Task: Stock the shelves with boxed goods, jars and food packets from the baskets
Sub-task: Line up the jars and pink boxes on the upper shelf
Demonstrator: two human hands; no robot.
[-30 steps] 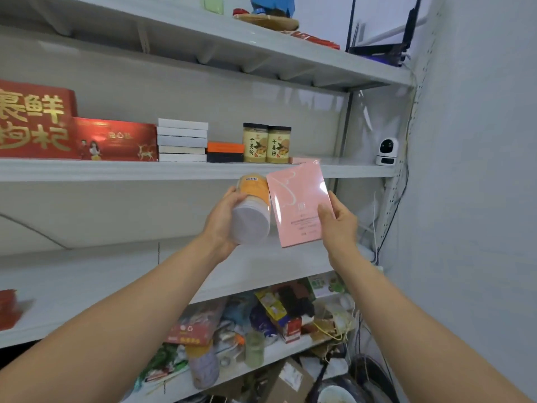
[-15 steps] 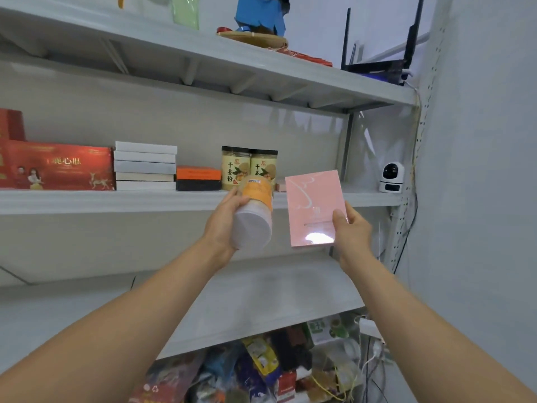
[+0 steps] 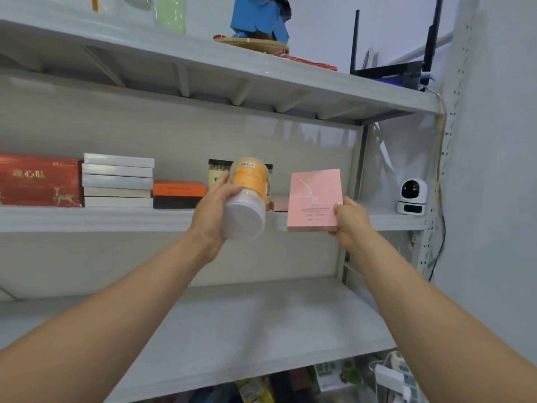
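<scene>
Head view: center-frame shelf (image 3: pixel 87 219) already has red box (image 3: pixel 39 180), white boxes (image 3: pixel 117 180) & shelved jars (image 3: pixel 218 173); L hand (image 3: pixel 213 210) grips orange-label jar (image 3: pixel 247 199), R hand (image 3: pixel 350 221) holds pink box (image 3: pixel 313 199), both at shelf edge, not yet placed.

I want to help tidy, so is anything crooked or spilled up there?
Nothing looks spilled or broken. The orange-labelled jar in the left hand is tipped, base toward us, unlike the upright jar behind it on the middle shelf. A small white camera sits at that shelf's right end.
</scene>
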